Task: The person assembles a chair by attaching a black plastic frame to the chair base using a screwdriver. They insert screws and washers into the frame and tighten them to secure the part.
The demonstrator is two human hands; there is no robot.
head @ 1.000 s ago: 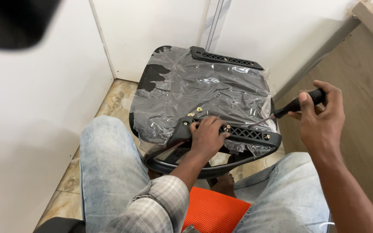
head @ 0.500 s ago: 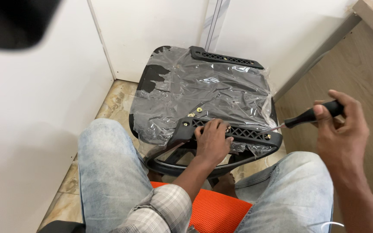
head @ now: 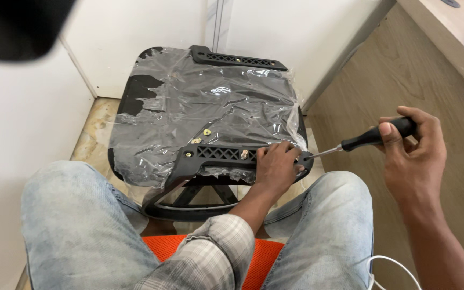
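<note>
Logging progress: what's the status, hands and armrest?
Left hand pressing armrest onto wrapped seat. Right hand gripping screwdriver, tip at the armrest's right end. Nothing blocking.

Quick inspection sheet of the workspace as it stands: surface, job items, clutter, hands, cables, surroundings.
Surface: tiled floor, partly visible beside the seat.
Job's things: chair seat upside down, wrapped in torn clear plastic; black armrest bracket lying along its near edge, screws showing; second bracket on the far edge; screwdriver with its tip at the near bracket's right end.
Clutter: nothing seen.
Hands: left hand pressing on the near bracket; right hand gripping the screwdriver handle.
Cables: white cable by the right knee.
Surroundings: white wall panels, wooden desk side, orange mesh seat under the person.
</note>
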